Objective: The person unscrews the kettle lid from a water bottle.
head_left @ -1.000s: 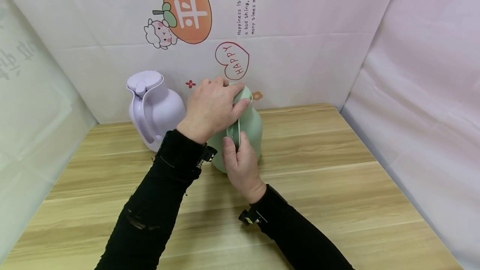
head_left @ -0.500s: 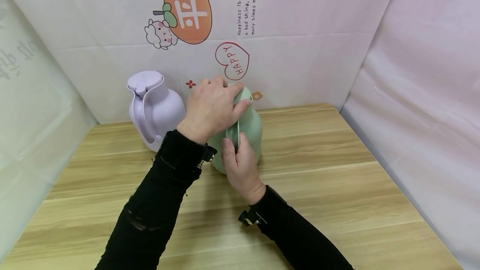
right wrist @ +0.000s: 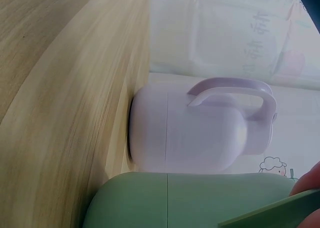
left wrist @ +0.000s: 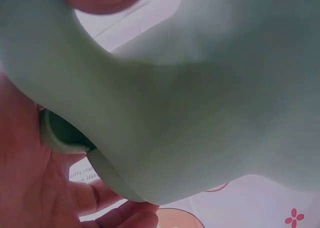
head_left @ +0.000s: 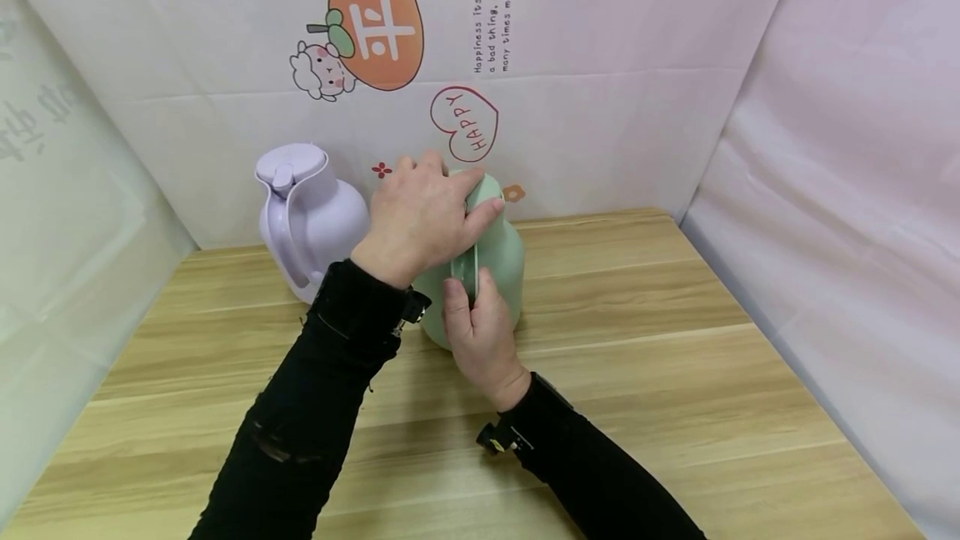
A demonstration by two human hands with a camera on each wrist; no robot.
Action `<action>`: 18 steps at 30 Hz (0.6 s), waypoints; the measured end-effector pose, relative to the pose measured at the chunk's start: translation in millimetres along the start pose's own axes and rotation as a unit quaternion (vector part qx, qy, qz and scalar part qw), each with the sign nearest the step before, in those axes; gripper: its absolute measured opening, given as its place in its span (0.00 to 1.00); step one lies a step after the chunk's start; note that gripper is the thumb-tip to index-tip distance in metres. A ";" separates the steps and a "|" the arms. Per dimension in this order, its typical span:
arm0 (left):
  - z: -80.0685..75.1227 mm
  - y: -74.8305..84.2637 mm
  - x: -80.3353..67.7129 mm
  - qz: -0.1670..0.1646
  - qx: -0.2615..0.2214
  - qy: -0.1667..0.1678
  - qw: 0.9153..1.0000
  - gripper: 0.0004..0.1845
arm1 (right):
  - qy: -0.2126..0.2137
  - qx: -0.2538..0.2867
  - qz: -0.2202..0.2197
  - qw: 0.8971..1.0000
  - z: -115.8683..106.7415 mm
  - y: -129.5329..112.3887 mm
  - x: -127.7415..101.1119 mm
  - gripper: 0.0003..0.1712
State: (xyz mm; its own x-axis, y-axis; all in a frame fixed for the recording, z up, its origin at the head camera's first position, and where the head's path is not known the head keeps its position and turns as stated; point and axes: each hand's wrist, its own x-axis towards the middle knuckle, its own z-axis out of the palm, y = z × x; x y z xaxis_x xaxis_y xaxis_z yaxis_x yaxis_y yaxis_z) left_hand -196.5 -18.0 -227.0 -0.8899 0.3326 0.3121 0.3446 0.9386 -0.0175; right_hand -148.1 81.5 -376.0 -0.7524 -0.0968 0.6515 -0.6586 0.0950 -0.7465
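A pale green vacuum jug (head_left: 508, 269) stands upright on the wooden table, its handle turned towards me. My left hand (head_left: 422, 219) lies over its top and grips the lid (head_left: 486, 188), thumb on the near right side. Seen from the left wrist, fingers (left wrist: 132, 219) curl round the lid's edge, with the jug's pale body (left wrist: 210, 118) filling most of that view. Lower down, my right hand (head_left: 483, 336) holds the handle (head_left: 467, 269), thumb along its left side. Most of the lid is hidden under the left hand.
To the left stands a lavender vacuum jug (head_left: 322, 215) with its lid on, close to the green one. A white printed cloth (head_left: 600, 90) hangs behind the wooden table (head_left: 637, 357), and more cloth closes off both sides.
My left hand has shifted very slightly left on the lid. The right hand keeps its hold on the handle, and both jugs stay in place.
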 end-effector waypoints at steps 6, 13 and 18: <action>-0.4 0.0 -0.3 -0.012 -0.017 0.004 1.000 0.35 | -0.003 0.008 0.002 1.000 -0.3 0.9 0.2 0.11; 0.6 -1.0 -1.2 -0.017 -0.023 0.017 0.999 0.37 | -0.002 0.006 0.006 1.000 -0.4 0.2 -0.2 0.11; 1.0 -2.0 -1.5 -0.017 -0.028 0.020 0.999 0.38 | -0.002 0.007 0.006 1.000 -0.6 0.1 -0.6 0.11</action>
State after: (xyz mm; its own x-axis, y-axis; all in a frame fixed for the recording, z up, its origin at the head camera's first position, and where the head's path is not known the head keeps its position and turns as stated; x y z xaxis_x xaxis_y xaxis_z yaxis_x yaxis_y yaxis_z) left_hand -196.1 -20.3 -228.4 -0.8885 0.2962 0.3503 0.3321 0.9421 0.0456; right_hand -147.7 82.2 -376.4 -0.7598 -0.1003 0.6424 -0.6498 0.0823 -0.7556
